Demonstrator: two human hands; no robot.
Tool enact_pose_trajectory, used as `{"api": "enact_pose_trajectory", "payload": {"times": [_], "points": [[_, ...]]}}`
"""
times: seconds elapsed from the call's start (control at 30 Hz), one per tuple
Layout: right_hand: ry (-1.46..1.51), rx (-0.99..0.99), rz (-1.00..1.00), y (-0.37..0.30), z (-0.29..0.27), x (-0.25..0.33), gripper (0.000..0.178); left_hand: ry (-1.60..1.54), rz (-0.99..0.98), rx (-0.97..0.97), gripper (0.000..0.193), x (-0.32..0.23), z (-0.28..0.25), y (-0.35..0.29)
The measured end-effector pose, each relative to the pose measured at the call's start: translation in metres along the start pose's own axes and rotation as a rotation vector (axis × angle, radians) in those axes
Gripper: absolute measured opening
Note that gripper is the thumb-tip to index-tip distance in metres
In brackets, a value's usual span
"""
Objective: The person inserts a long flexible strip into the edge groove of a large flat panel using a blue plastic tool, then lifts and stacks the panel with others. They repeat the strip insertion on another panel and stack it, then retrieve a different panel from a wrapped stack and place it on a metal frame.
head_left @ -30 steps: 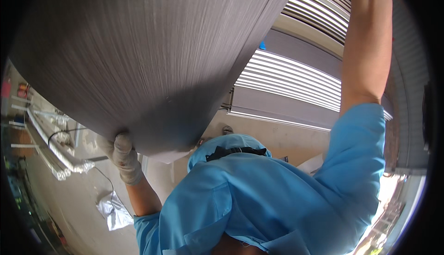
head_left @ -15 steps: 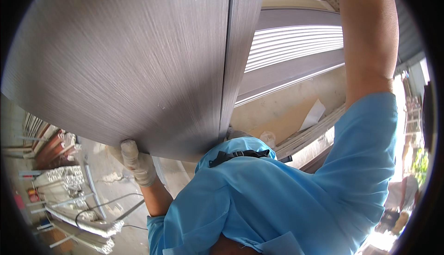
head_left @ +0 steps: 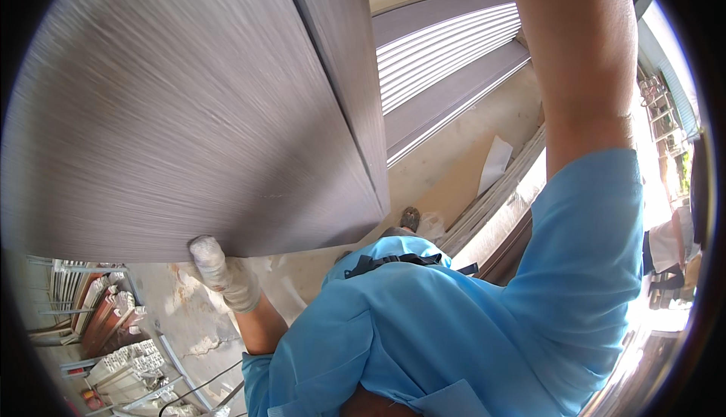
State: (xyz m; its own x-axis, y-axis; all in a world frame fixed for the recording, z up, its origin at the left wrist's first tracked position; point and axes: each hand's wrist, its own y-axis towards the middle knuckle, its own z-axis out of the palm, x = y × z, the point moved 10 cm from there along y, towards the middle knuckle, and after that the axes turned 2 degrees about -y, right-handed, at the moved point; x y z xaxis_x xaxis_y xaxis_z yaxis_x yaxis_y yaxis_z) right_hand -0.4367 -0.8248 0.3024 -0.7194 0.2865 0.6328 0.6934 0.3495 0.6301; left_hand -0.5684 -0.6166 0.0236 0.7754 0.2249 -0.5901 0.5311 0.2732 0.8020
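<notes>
A large grey wood-grain panel [head_left: 189, 107] fills the upper left of the view, carried upright and tilted, close against the person in the blue shirt [head_left: 469, 319]. The left hand [head_left: 223, 272], in a pale work glove, grasps the panel's lower edge from beneath; the right arm runs up past the top of the view, its hand out of sight, so its grip cannot be told. Behind lie stacked grey boards [head_left: 446, 62] on a concrete floor [head_left: 454, 167], and metal racks [head_left: 113, 334] stand at lower left.

A single head-worn fisheye camera is looking steeply down over a blue-shirted torso [head_left: 454, 326], sitting very close behind the grey panel [head_left: 189, 114] filling its left.
</notes>
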Motion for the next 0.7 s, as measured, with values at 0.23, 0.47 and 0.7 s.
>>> {"api": "enact_pose_trajectory", "payload": {"times": [0.23, 0.47, 0.7], "points": [[-0.131, 0.086, 0.036, -0.025, -0.019, 0.03, 0.076, -0.244, 0.033, -0.164, 0.047, -0.067, -0.003, 0.037], [-0.218, 0.284, -0.019, -0.045, -0.033, 0.016, 0.081, -0.913, -0.038, 0.028, 0.045, -0.127, 0.078, 0.035], [-0.147, 0.628, -0.07, -0.086, -0.008, -0.044, 0.085, 0.503, 0.302, -0.254, 0.054, -0.158, 0.069, 0.015]]}}
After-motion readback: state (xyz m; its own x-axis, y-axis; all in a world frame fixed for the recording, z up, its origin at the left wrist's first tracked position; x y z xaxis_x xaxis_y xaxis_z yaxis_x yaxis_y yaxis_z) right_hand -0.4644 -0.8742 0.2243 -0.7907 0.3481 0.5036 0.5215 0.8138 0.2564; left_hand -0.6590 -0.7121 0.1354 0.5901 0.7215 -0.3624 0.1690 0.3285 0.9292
